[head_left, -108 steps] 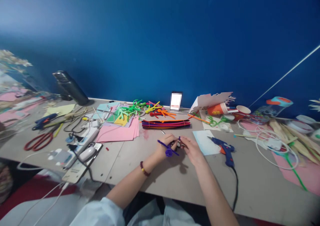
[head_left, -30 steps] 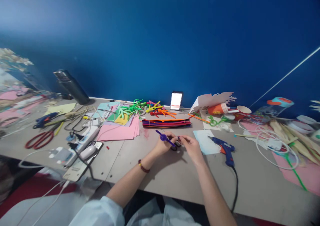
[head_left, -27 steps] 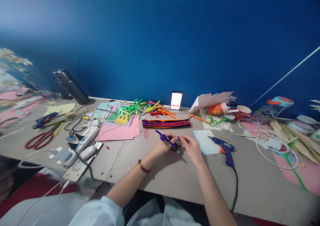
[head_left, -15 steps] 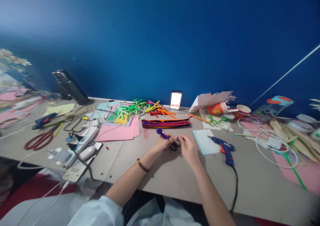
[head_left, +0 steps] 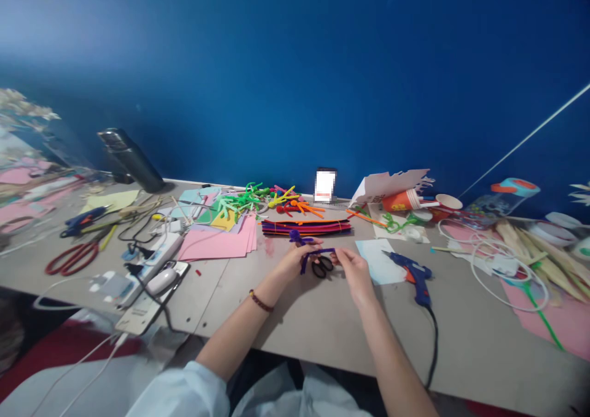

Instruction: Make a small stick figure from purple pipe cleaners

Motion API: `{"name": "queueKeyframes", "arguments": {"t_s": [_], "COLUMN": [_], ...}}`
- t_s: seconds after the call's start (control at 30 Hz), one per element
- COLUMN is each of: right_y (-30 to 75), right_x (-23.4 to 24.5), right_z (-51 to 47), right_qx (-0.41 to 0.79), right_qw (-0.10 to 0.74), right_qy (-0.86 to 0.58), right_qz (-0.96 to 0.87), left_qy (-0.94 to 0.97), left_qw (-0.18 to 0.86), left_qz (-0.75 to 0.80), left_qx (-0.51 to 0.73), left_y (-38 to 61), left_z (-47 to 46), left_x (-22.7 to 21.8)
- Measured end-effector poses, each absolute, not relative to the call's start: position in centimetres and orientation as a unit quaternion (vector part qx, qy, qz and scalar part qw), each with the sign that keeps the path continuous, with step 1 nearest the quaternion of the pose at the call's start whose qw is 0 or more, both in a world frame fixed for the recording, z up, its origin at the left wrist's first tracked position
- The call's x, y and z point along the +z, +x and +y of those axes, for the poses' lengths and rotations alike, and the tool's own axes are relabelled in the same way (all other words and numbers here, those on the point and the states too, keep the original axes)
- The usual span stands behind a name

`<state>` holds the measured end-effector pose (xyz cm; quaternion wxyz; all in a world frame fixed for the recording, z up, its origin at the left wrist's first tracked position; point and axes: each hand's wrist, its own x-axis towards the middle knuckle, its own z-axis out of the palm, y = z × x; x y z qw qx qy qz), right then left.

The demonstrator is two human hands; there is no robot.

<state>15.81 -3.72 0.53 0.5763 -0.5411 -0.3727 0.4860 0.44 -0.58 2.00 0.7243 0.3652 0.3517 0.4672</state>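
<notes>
Between my hands is a purple pipe cleaner figure with a round coiled end at the upper left and loose strands. My left hand is closed around its body, and one strand hangs down past the fingers. The fingertips of my right hand pinch the end of a strand stretched to the right. Scissors with black handles lie on the table beneath, their blades hidden by my left hand. Just beyond my hands rests a bundle of pipe cleaners in purple, red and orange.
A blue glue gun lies right of my hands, partly on white paper. Pink paper, bent green and yellow pipe cleaners, a power strip and red-handled scissors are leftward. A phone stands against the wall.
My right hand has moved slightly right, drawing a purple strand out straight. Another strand now hangs below my left hand, and the coiled end has tilted.
</notes>
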Motion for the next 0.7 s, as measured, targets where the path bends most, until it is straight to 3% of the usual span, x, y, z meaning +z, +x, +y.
{"name": "queueKeyframes", "arguments": {"t_s": [0.23,0.43,0.7], "right_y": [15.92,15.92,16.17], "right_x": [0.82,1.25,0.85], "right_z": [-3.62,-3.92,-3.63], "right_qx": [0.581,0.640,0.612], "right_qw": [0.605,0.552,0.569], "right_qy": [-0.465,-0.450,-0.473], "right_qz": [-0.284,-0.288,-0.280], "left_qy": [0.351,0.290,0.279], "left_qw": [0.735,0.791,0.793], "left_qz": [0.357,0.342,0.290], "left_qx": [0.457,0.416,0.458], "left_y": [0.66,0.67,0.10], "left_z": [-0.97,-1.04,-0.58], "left_x": [2.38,2.79,2.58]}}
